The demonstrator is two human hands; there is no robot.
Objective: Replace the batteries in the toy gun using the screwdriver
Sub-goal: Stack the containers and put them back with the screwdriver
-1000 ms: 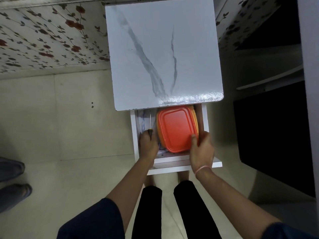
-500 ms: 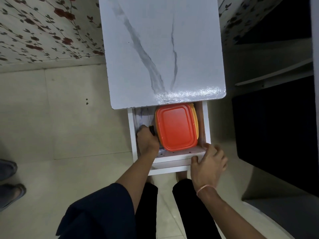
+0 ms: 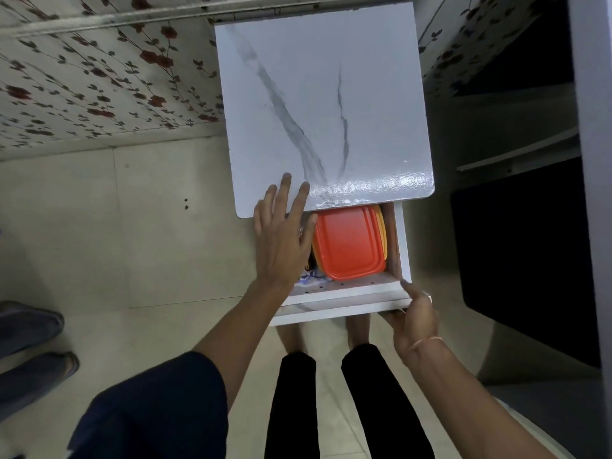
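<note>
A white marble-look table (image 3: 324,104) has its drawer (image 3: 402,246) pulled out toward me. My left hand (image 3: 281,240) hovers over the drawer's left part with fingers straight and spread, the tips above the tabletop's front edge. It covers the spot where the screwdriver lay; only a dark bit (image 3: 309,265) shows beside the palm. My right hand (image 3: 415,318) grips the drawer front (image 3: 331,309) at its right corner, thumb on top. No toy gun or batteries are in view.
An orange-lidded box (image 3: 349,243) stacked on a yellow one fills the drawer's right side, with a cloth (image 3: 309,279) under it. Another person's feet (image 3: 29,329) stand at the left. A dark cabinet (image 3: 523,260) is to the right, my legs below the drawer.
My left hand has lifted off the screwdriver in the drawer and spread its fingers above it. My right hand slid from the box's side to the drawer front's right corner.
</note>
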